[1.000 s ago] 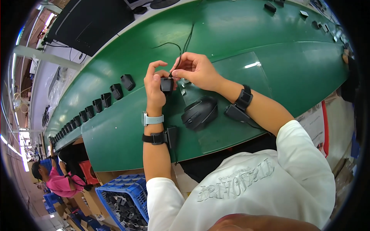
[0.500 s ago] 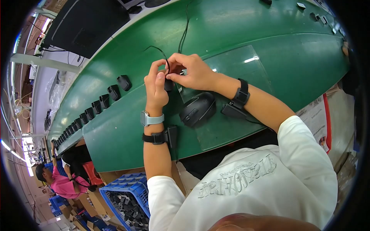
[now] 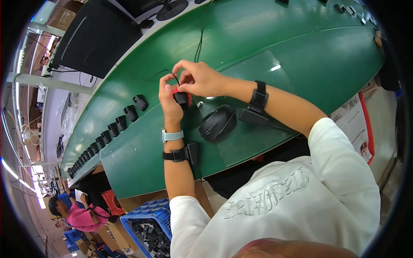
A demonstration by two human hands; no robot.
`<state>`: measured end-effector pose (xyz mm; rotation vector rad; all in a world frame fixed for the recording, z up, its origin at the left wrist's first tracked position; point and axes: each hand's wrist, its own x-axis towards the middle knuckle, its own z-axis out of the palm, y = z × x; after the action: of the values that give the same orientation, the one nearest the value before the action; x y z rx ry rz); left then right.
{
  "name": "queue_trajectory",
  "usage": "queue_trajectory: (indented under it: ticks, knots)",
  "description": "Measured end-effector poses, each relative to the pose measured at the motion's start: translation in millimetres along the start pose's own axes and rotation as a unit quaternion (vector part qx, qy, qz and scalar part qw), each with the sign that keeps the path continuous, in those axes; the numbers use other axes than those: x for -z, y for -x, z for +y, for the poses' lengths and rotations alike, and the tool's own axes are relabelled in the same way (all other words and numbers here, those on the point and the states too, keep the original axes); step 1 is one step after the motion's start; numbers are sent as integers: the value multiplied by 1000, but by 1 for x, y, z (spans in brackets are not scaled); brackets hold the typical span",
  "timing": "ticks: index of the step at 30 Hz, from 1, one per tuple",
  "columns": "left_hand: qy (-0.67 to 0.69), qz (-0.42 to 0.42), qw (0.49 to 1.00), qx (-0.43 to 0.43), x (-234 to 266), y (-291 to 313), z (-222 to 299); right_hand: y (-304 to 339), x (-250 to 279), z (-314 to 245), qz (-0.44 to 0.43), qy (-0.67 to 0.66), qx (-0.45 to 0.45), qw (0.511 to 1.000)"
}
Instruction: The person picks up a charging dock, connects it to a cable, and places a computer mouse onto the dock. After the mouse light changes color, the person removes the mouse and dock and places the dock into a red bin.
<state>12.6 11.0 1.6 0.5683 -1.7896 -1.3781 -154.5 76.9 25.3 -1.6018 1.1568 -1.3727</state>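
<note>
My left hand is closed around a small black plastic device, upright above the green table. Red shows along the device's edges. Thumb and fingertips of my right hand pinch close to its top, on a thin black cable that meets the device there; the exact contact is hidden by the fingers. A black computer mouse lies on the table just to the right of my left wrist. Beneath my right forearm is a clear flat sheet.
Similar black devices stand in a long row at the left. A blue crate full of small black parts sits below the table's front edge. Far left, a person in pink sits. Dark cables cross the table's back; a black monitor stands beyond.
Red has appeared around the black device in my left hand. The cable's loop above my fingers has dropped lower, and the whole view has shifted slightly.
</note>
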Motion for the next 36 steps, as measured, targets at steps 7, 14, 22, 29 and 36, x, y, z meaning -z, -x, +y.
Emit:
queue_trajectory:
  ticks: [7,14,22,29,36]
  knots:
    - [368,1,919,140,13,-7,0,60,28,-42,-225,261,136,929]
    - [476,39,869,130,13,-5,-3,61,34,-17,-290,195,57,935]
    - [454,42,887,68,4,-9,-1,12,36,30,33,-407,-83,909]
    - [273,60,955,97,0,-8,-11,11,20,38,88,-353,-131,922]
    - [158,73,979,105,-7,-10,-6,11,22,45,130,-249,-110,953]
